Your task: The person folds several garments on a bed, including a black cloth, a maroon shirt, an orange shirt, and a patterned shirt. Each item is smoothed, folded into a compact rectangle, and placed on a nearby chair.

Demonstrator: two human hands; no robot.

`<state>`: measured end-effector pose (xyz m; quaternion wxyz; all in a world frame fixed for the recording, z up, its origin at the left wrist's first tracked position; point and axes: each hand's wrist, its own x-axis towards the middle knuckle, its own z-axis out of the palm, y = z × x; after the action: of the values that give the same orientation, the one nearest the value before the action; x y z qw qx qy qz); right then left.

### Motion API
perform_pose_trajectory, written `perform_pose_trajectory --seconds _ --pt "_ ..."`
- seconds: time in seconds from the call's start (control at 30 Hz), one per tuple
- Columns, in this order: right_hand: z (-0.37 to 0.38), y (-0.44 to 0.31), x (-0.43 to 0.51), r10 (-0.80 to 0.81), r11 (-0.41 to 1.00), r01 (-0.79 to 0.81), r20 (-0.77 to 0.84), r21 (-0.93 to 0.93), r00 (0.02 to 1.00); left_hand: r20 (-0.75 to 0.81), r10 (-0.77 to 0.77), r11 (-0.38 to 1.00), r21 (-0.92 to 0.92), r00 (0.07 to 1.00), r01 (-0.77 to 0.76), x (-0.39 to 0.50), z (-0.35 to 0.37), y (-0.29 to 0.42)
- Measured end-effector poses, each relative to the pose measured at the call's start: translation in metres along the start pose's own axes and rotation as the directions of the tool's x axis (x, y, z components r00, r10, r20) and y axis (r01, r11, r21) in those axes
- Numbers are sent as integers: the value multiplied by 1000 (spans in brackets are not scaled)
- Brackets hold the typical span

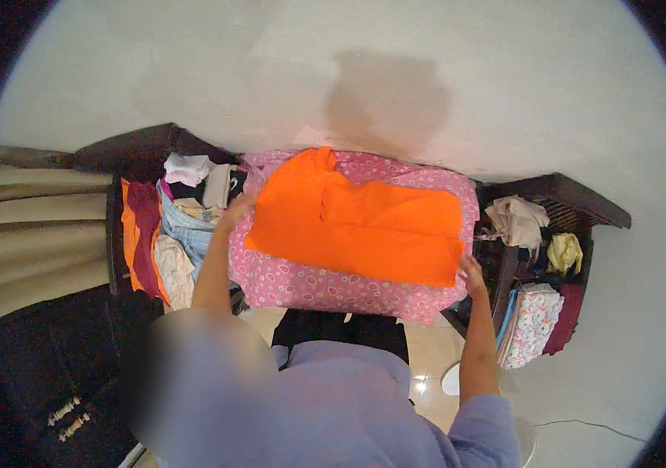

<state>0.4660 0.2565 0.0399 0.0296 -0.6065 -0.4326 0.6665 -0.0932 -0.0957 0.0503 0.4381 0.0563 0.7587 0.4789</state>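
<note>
A bright orange garment (362,228) lies spread out before me, partly folded, with a bunched part at its upper left. Beneath it is a pink cloth (321,281) patterned with flowers and paisley drops, covering a raised surface. My right hand (471,274) is at the garment's lower right corner, with the fabric edge at its fingertips. Beside the garment's left edge, over the pink cloth, is my left hand (239,210). It is blurred, and its fingers cannot be made out clearly.
To the left, folded clothes (216,184), blue denim (184,228) and a maroon cloth (144,234) fill a dark rack. A dark shelf (505,281) on the right holds a beige cloth (517,221), a yellow cloth (565,253) and printed fabric (535,327). A wall (251,76) rises behind.
</note>
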Motion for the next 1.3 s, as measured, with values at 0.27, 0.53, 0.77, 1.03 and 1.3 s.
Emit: perform_pose_trajectory --seconds 0.27,0.53,0.77,1.03,1.3 --pt "20 45 -11 -13 994 17 33 -106 999 -205 58 926 377 977 24 -22 5 -131" --pt "-5 69 -16 107 991 -106 9 -82 994 -13 -93 966 241 996 94 -57 -18 -112" --pt "-31 55 -48 -43 976 -7 222 218 974 16 -248 876 430 969 217 -104 -22 -87" --pt "-19 74 -41 51 998 -55 102 39 994 -33 -265 956 118 964 267 -128 -8 -131" --pt "27 102 -32 150 588 -104 19 802 989 -9 -356 591 -777 934 217 -113 30 -205"
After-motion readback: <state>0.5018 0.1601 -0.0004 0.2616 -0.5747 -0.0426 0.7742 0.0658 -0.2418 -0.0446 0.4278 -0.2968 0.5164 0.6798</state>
